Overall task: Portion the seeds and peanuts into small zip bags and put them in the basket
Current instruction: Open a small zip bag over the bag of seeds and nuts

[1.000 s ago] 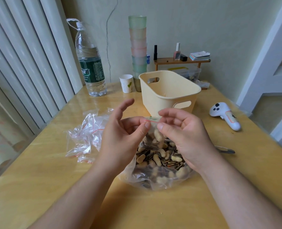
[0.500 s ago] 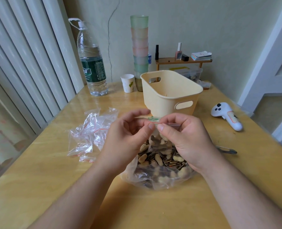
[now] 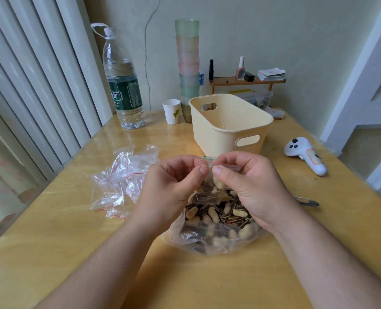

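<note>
A small clear zip bag (image 3: 217, 182) with peanuts inside hangs between my hands, above the table's middle. My left hand (image 3: 171, 188) and my right hand (image 3: 249, 186) each pinch its red-lined top edge between thumb and fingers, thumbs almost touching. Under them lies a big clear bag of sunflower seeds and peanuts (image 3: 216, 226), open at the top. A cream plastic basket (image 3: 227, 123) stands just beyond my hands; no bags show in the part of its inside I can see. A heap of empty small zip bags (image 3: 122, 177) lies to the left.
A large water bottle (image 3: 123, 85), a paper cup (image 3: 171, 111) and a tall stack of coloured cups (image 3: 187, 68) stand at the back. A white controller (image 3: 305, 155) lies at the right, with a metal tool (image 3: 305, 200) near my right wrist. A small wooden shelf (image 3: 247, 80) sits behind the basket.
My left hand's fingers have curled in from spread to a pinch on the small bag's top. Both hands have come close together along the seal.
</note>
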Tool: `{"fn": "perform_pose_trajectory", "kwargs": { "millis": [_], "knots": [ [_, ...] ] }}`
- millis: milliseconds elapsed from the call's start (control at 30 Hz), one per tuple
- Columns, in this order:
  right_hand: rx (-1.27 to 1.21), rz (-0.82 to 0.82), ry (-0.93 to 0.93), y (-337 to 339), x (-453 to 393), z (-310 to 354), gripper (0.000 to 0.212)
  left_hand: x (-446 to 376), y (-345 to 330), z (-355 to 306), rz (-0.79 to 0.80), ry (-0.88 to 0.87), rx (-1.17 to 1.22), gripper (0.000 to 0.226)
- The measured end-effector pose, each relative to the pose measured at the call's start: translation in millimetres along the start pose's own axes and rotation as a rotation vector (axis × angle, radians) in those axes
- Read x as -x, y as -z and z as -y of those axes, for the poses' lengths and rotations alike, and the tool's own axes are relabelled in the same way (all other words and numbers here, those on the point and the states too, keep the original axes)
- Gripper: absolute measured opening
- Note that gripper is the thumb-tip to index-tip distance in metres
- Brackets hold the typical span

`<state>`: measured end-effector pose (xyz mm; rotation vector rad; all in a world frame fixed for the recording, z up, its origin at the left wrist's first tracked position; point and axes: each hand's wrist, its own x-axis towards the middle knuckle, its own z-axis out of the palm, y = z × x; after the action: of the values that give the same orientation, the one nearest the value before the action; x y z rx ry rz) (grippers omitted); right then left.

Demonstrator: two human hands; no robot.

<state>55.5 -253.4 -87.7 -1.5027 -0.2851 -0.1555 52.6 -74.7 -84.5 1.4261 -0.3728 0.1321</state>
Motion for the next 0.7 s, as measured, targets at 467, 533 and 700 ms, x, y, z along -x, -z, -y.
{"fn": "perform_pose_trajectory", "kwargs": {
  "millis": [467, 533, 700],
  "knots": [
    [0.002, -0.015, 0.019, -3.4, 0.2, -0.8, 0.004, -1.2, 0.3, 5.6, 0.035, -0.021, -0.023, 0.011],
    [0.01, -0.011, 0.021, -2.6, -0.1, -1.7, 0.011, -1.3, -1.0, 7.8, 0.036, -0.021, -0.026, 0.013],
    [0.017, -0.014, -0.008, -3.5, 0.1, -2.5, 0.006, -2.0, -1.3, 8.9, 0.05, -0.024, -0.023, 0.022]
  ]
}}
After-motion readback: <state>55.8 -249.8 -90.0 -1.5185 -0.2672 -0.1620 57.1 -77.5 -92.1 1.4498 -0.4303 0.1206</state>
